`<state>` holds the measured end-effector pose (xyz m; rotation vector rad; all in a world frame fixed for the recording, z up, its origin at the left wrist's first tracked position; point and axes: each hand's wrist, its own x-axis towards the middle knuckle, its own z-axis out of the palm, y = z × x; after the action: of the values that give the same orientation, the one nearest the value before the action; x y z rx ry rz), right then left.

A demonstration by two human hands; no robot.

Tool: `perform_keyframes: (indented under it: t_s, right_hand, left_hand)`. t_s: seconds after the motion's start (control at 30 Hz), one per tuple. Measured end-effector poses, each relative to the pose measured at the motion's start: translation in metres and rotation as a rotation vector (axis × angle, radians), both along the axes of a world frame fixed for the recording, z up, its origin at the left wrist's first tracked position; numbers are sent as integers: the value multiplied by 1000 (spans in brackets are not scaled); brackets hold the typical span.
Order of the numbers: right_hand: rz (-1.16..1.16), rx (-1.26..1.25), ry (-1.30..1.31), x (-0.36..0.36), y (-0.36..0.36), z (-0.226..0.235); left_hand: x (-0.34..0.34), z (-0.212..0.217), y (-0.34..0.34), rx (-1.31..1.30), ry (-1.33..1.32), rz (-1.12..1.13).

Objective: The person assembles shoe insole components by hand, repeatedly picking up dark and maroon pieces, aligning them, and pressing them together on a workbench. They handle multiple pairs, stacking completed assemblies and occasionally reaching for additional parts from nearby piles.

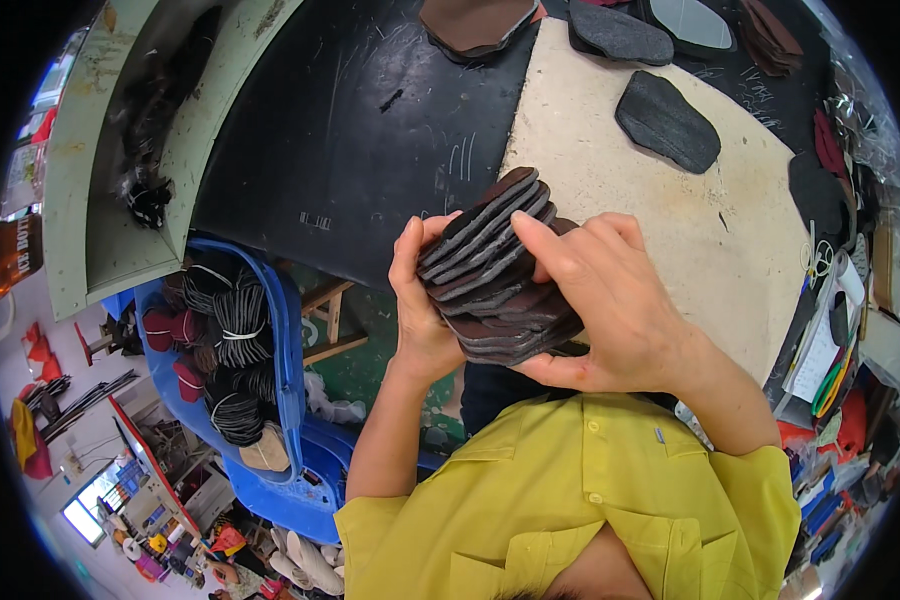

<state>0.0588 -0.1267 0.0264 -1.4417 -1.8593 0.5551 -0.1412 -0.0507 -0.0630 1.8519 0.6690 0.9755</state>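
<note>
Yellow shirt (570,490) at bottom centre. Left hand (420,300) and right hand (610,300) both closed around stack of dark sole cutouts (500,265), held mid-frame above table (750,240) edge. Loose grey cutout (667,120) upper right on table. Blue bin (290,350) of bundled pieces lower left.

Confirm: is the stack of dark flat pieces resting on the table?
No: the stack of dark pieces is held up between the left hand and right hand, above the table.
</note>
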Motion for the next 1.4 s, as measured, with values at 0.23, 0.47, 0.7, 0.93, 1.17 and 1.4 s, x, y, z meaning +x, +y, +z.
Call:
perform_keyframes:
  t_s: [0.23, 0.47, 0.7, 0.93, 1.17, 1.4]
  right_hand:
    - [12, 31, -52, 0, -1, -2]
    - [24, 24, -151, 7, -4, 0]
    - [129, -9, -96, 16, 25, 12]
    - [215, 77, -59, 23, 23, 20]
    - [47, 101, -58, 47, 12, 1]
    - [-31, 186, 0, 46, 13, -19]
  left_hand:
    - [0, 0, -1, -36, -21, -1]
    - [3, 1, -1, -76, -76, 9]
    - [9, 14, 12, 172, 0, -8]
    - [13, 46, 18, -54, 9, -85]
    - [27, 45, 15, -274, -40, -172]
    - [48, 62, 11, 77, 225, -78]
